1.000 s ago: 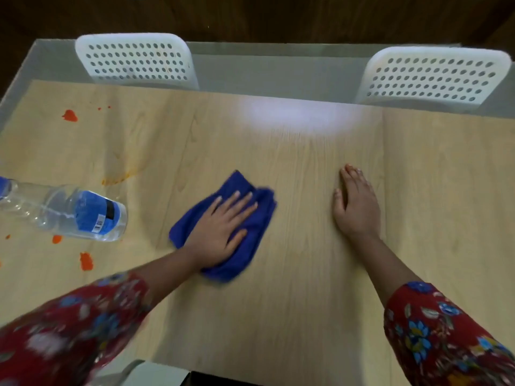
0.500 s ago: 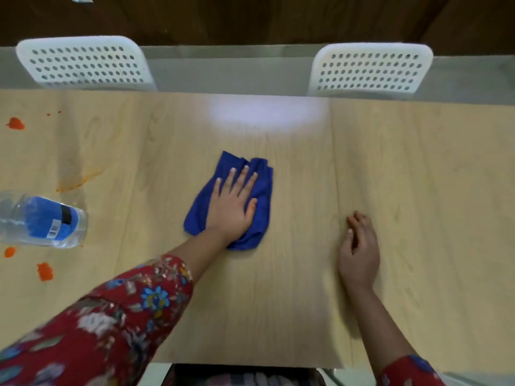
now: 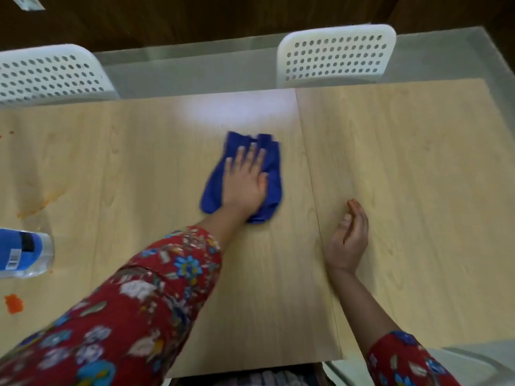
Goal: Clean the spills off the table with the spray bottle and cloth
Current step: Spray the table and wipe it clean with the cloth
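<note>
My left hand [image 3: 245, 181] lies flat, fingers straight, pressing a crumpled blue cloth [image 3: 274, 168] onto the middle of the wooden table [image 3: 404, 168]. My right hand [image 3: 349, 238] rests on its edge on the table to the right of the cloth, fingers loosely bent, holding nothing. A clear bottle with a blue label [image 3: 22, 253] lies on its side at the left edge. An orange smear [image 3: 41, 204] marks the table above the bottle, and an orange blot [image 3: 13, 303] sits below it.
Two white perforated chair backs stand along the far side, one at left [image 3: 50, 75] and one at right [image 3: 337, 54]. A seam [image 3: 312, 190] runs front to back between two table panels. The near table edge lies just below my arms.
My left hand has slid the cloth to the right and away from me, off the stained left side. My right hand has drawn back toward me and turned onto its edge.
</note>
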